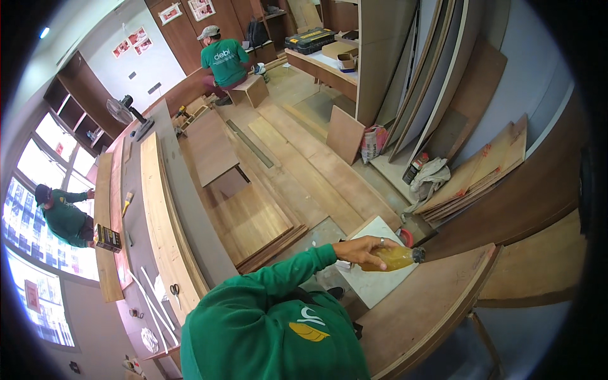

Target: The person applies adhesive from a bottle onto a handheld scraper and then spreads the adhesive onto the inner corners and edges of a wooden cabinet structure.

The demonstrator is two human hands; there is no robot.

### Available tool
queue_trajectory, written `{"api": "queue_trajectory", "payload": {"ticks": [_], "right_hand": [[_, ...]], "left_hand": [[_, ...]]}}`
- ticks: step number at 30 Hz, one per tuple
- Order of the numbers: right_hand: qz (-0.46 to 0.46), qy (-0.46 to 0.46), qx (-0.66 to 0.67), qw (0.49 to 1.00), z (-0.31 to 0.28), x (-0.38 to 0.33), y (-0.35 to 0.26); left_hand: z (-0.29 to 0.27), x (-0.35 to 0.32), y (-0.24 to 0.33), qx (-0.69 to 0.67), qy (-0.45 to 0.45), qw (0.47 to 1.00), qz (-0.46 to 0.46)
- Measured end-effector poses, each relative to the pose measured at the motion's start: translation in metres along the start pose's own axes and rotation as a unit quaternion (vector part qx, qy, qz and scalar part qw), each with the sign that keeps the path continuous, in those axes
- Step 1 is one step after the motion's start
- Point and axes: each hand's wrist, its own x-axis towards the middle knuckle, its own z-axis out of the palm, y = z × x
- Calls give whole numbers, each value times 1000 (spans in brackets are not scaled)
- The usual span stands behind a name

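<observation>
You see one bottle (396,258) of amber liquid, one white panel (380,278), one scissors pair (174,291), one fan (120,109), one black toolbox (310,39). You count two other people: one seated (223,60), one at window (63,215). One hand (364,250) visible.

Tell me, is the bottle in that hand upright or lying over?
Lying over. The bottle of yellow liquid lies about level above the curved wooden board, its dark cap pointing right, with a hand wrapped around it.
</observation>
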Motion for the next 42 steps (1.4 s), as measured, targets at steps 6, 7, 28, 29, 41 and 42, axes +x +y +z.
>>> {"api": "queue_trajectory", "payload": {"ticks": [6,7,28,29,41,42], "right_hand": [[8,23,16,1000,-5,-5,-3],[8,25,17,1000,-8,-6,-4],[-13,72,115,991,-9,2,-21],[-21,70,130,989,-6,7,-18],[140,57,227,962,18,11,-74],[171,50,243,953,21,12,-80]], "left_hand": [[11,3,5,-32,-1,999,14],[12,2,5,-37,6,999,12],[61,34,40,-32,-68,992,100],[64,33,43,-41,-62,991,113],[96,48,63,37,-70,973,218],[95,45,67,41,-67,973,217]]}}
